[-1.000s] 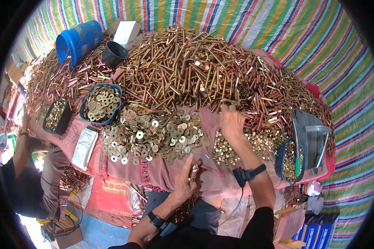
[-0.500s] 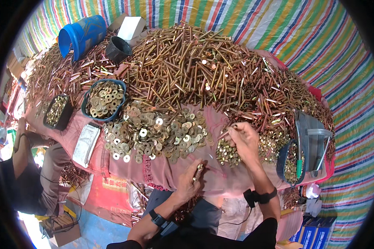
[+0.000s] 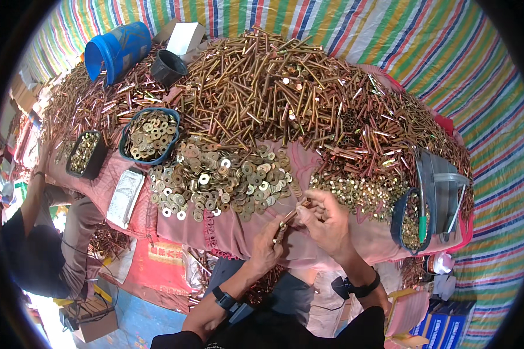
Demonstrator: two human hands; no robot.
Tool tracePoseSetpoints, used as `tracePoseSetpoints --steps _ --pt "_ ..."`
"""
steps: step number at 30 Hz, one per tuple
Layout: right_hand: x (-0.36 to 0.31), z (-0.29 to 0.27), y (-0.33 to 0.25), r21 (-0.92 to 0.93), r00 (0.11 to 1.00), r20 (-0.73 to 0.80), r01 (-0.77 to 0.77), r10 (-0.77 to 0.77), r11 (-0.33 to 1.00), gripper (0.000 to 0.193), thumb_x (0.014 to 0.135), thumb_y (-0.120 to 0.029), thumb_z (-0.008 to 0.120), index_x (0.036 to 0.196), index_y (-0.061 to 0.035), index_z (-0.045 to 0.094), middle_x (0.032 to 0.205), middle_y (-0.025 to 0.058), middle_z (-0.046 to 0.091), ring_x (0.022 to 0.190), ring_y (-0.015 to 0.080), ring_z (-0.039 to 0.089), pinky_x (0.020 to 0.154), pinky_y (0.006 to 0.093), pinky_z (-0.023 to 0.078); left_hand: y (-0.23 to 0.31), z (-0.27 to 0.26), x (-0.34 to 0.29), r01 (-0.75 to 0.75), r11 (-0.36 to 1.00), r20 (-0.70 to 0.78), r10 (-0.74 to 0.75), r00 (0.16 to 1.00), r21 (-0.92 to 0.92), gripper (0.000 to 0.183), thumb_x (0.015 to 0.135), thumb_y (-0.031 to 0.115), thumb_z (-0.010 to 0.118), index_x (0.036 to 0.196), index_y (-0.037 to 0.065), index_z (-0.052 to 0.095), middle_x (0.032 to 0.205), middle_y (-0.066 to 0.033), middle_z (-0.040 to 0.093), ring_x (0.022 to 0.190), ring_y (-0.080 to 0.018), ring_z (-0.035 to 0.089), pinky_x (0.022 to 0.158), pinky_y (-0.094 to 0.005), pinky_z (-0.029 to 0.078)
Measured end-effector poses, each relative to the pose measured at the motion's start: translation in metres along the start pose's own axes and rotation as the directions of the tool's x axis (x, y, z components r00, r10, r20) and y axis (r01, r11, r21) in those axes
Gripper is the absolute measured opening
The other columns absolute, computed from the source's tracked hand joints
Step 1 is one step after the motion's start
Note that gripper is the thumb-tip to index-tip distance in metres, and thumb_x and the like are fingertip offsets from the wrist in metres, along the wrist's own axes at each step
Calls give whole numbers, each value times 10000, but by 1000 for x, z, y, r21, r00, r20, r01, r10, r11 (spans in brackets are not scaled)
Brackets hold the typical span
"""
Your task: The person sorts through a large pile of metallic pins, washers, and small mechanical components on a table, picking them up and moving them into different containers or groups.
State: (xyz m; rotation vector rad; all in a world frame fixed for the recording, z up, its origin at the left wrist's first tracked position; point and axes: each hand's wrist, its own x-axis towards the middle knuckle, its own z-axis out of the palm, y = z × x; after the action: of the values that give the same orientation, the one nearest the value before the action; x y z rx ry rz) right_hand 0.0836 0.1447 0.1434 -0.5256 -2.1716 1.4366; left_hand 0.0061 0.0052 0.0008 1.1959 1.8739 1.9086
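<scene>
My left hand (image 3: 266, 245) is closed round a copper-coloured metal bolt (image 3: 287, 218) just above the pink cloth, with shiny ends showing between the fingers. Bent fingers of my right hand (image 3: 327, 223) pinch at the bolt's upper end; exactly what sits in their tips is too small to make out. Beyond both hands lies a heap of flat round washers (image 3: 233, 180), to the left. Small brassy nuts (image 3: 361, 195) are spread on the cloth past my right hand. A large pile of similar long bolts (image 3: 256, 93) covers the far side.
Washers fill a blue tub (image 3: 122, 152); nuts fill a dark tray (image 3: 91, 168) at left and a blue tray (image 3: 397, 232) at right. A grey plastic scoop (image 3: 434, 174), blue bucket (image 3: 128, 49) and black cup (image 3: 167, 70) rest around the pile. Another person's arm (image 3: 34, 195) is at left.
My right hand has come from the nuts toward me and left, meeting the bolt in my left hand. My left hand stays almost in place.
</scene>
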Motion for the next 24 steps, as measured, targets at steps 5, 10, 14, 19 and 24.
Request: tracePoseSetpoints --steps 5,10,14,19,24 --pt "-3 2 -9 -275 958 58 287 -282 918 334 961 -94 783 1217 58 633 988 147 728 787 193 743 687 313 604 -1 0 0 -82 996 -25 82 996 33 639 856 -180 577 1462 20 554 1202 -213 712 1034 -384 721 896 -412 589" --pt "-6 10 1 -412 904 154 426 -399 806 231 926 -94 785 1118 -2 696 980 146 721 751 305 730 649 379 589 4 -1 0 -42 999 -32 42 999 23 577 903 -136 630 1456 9 557 1229 -223 702 1060 -389 720 917 -412 586" --pt "-8 22 20 -474 849 233 525 -474 707 209 924 -98 767 1108 -10 717 983 137 708 812 312 726 658 385 581 7 -1 5 -123 983 -78 134 988 140 552 929 -109 646 1461 7 554 1222 -222 699 1093 -389 716 933 -406 582" --pt "-12 20 30 -399 929 151 370 -338 839 150 950 -135 741 1063 -37 744 907 148 688 826 356 701 708 428 562 2 -9 -3 -62 996 -21 63 998 69 560 970 -88 647 1504 31 526 1232 -214 708 1123 -377 720 971 -403 589" --pt "20 -16 52 -693 992 -67 31 -107 720 158 954 -174 720 1033 -44 763 893 201 682 849 397 693 746 483 537 0 -1 -5 -35 998 -54 32 998 -56 547 1028 -93 573 1550 41 480 1216 -175 728 1076 -273 738 926 -349 605"
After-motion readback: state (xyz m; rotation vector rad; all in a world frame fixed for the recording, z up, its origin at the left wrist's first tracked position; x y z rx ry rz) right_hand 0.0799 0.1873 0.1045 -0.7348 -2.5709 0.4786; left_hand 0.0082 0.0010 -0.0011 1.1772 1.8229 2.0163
